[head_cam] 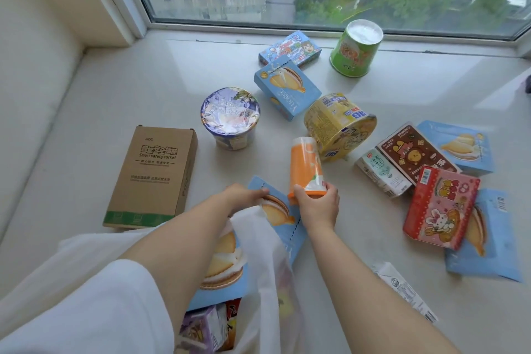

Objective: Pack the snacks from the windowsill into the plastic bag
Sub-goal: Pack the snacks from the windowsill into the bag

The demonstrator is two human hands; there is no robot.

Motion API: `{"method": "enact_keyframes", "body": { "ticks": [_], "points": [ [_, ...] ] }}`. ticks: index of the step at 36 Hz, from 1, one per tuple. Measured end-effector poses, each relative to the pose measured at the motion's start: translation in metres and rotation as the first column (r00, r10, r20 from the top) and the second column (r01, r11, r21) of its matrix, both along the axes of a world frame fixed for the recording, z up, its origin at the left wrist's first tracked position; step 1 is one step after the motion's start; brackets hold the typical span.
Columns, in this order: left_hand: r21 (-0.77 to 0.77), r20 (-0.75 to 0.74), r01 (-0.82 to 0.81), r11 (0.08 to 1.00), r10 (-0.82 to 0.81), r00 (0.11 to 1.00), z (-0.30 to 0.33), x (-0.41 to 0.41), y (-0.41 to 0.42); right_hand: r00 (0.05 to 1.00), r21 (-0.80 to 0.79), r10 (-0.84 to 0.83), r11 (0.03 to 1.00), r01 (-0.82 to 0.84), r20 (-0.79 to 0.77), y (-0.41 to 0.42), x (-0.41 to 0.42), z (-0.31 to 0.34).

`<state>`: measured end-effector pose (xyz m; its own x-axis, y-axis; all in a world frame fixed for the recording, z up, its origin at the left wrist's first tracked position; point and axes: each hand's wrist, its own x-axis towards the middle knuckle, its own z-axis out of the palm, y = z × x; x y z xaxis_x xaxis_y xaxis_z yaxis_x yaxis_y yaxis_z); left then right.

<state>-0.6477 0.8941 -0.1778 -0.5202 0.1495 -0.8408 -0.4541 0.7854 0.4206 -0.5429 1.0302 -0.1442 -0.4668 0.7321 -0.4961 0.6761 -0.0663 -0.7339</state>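
Note:
My right hand (317, 207) grips the bottom end of an orange cylindrical snack can (306, 168), held just above the windowsill. My left hand (244, 197) holds the rim of the white translucent plastic bag (267, 282) at the near middle. A blue biscuit box (283, 220) lies under both hands, half inside the bag's mouth. Inside the bag lie another blue biscuit box (222, 267) and smaller packets (207, 327). Several snacks remain spread over the windowsill (115, 89).
On the sill stand a purple-lidded cup (230, 118), a green cup (355, 49), a tipped yellow tub (340, 126), blue boxes (287, 89), a brown box (416, 154), a red packet (439, 207) and milk cartons (382, 171). A brown cardboard socket box (152, 175) lies left.

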Motion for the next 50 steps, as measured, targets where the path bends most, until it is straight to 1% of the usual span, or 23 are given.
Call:
{"method": "enact_keyframes", "body": {
  "ticks": [5, 8, 10, 12, 14, 17, 19, 21, 26, 29, 31, 33, 34, 38, 40, 42, 43, 44, 46, 47, 48, 49, 50],
  "points": [
    [0.211, -0.097, 0.038, 0.977, -0.017, 0.995, 0.038, -0.027, 0.001, 0.994, 0.004, -0.004, 1.000, 0.004, -0.107, 0.003, -0.018, 0.021],
    [0.258, -0.241, 0.096, 0.961, -0.032, 0.970, 0.077, -0.041, -0.004, 0.979, -0.024, -0.030, 0.999, 0.025, -0.201, -0.001, -0.027, 0.046],
    [0.243, -0.368, 0.121, 0.962, -0.024, 0.930, 0.106, -0.042, -0.013, 0.956, -0.050, -0.043, 0.998, 0.030, -0.290, -0.006, -0.030, 0.068],
    [0.233, -0.506, 0.137, 0.963, -0.001, 0.862, 0.134, -0.035, -0.026, 0.923, -0.089, -0.039, 0.996, 0.005, -0.383, -0.016, -0.030, 0.089],
    [0.253, -0.624, 0.123, 0.960, 0.065, 0.779, 0.162, -0.019, -0.046, 0.889, -0.129, -0.008, 0.990, -0.057, -0.458, -0.032, -0.027, 0.111],
    [0.286, -0.751, 0.071, 0.956, 0.178, 0.636, 0.193, 0.017, -0.085, 0.816, -0.211, 0.005, 0.965, -0.156, -0.578, -0.059, -0.014, 0.137],
    [0.316, -0.807, 0.041, 0.948, 0.246, 0.537, 0.205, 0.045, -0.116, 0.770, -0.250, 0.005, 0.944, -0.214, -0.639, -0.076, -0.002, 0.147],
    [0.349, -0.839, 0.016, 0.937, 0.305, 0.450, 0.210, 0.077, -0.146, 0.748, -0.260, 0.020, 0.931, -0.256, -0.664, -0.091, 0.011, 0.152],
    [0.382, -0.881, -0.020, 0.924, 0.370, 0.294, 0.205, 0.161, -0.215, 0.778, -0.250, 0.112, 0.910, -0.330, -0.619, -0.119, 0.040, 0.144],
    [0.292, -0.940, 0.096, 0.952, 0.266, 0.215, 0.193, 0.197, -0.252, 0.796, -0.255, 0.166, 0.893, -0.372, -0.583, -0.132, 0.055, 0.136],
    [0.179, -0.977, 0.189, 0.966, 0.153, 0.147, 0.174, 0.214, -0.272, 0.808, -0.234, 0.201, 0.894, -0.383, -0.554, -0.140, 0.062, 0.132],
    [0.017, -1.000, 0.239, 0.971, 0.014, 0.015, 0.149, 0.227, -0.285, 0.823, -0.207, 0.232, 0.900, -0.384, -0.518, -0.148, 0.067, 0.129],
    [-0.039, -0.999, 0.253, 0.967, -0.032, -0.030, 0.132, 0.232, -0.291, 0.827, -0.198, 0.243, 0.901, -0.385, -0.507, -0.151, 0.069, 0.127],
    [-0.233, -0.971, 0.308, 0.922, -0.237, -0.024, 0.084, 0.247, -0.284, 0.839, -0.164, 0.267, 0.909, -0.382, -0.474, -0.164, 0.076, 0.124],
    [-0.309, -0.949, 0.272, 0.911, -0.312, -0.033, 0.079, 0.244, -0.265, 0.846, -0.135, 0.268, 0.921, -0.366, -0.460, -0.168, 0.078, 0.122],
    [-0.358, -0.931, 0.218, 0.908, -0.366, -0.005, 0.082, 0.239, -0.242, 0.853, -0.113, 0.274, 0.927, -0.357, -0.445, -0.171, 0.081, 0.121],
    [-0.370, -0.919, 0.203, 0.907, -0.389, 0.061, 0.080, 0.237, -0.231, 0.854, -0.104, 0.278, 0.929, -0.356, -0.439, -0.173, 0.083, 0.121],
    [-0.390, -0.892, 0.203, 0.898, -0.423, 0.157, 0.077, 0.236, -0.222, 0.854, -0.095, 0.284, 0.929, -0.357, -0.435, -0.175, 0.084, 0.121],
    [-0.497, -0.731, 0.273, 0.824, -0.567, 0.381, 0.062, 0.238, -0.210, 0.855, -0.073, 0.312, 0.925, -0.373, -0.413, -0.178, 0.088, 0.121],
    [-0.520, -0.664, 0.297, 0.801, -0.598, 0.449, 0.056, 0.239, -0.203, 0.857, -0.065, 0.327, 0.922, -0.382, -0.399, -0.180, 0.090, 0.120],
    [-0.542, -0.608, 0.319, 0.777, -0.625, 0.489, 0.055, 0.239, -0.201, 0.857, -0.054, 0.344, 0.918, -0.393, -0.384, -0.182, 0.091, 0.119],
    [-0.544, -0.587, 0.323, 0.774, -0.626, 0.514, 0.057, 0.236, -0.199, 0.858, -0.046, 0.360, 0.914, -0.403, -0.367, -0.183, 0.093, 0.117],
    [-0.522, -0.549, 0.340, 0.783, -0.613, 0.569, 0.059, 0.228, -0.196, 0.858, -0.041, 0.374, 0.910, -0.413, -0.351, -0.184, 0.094, 0.116]
  ]
}}
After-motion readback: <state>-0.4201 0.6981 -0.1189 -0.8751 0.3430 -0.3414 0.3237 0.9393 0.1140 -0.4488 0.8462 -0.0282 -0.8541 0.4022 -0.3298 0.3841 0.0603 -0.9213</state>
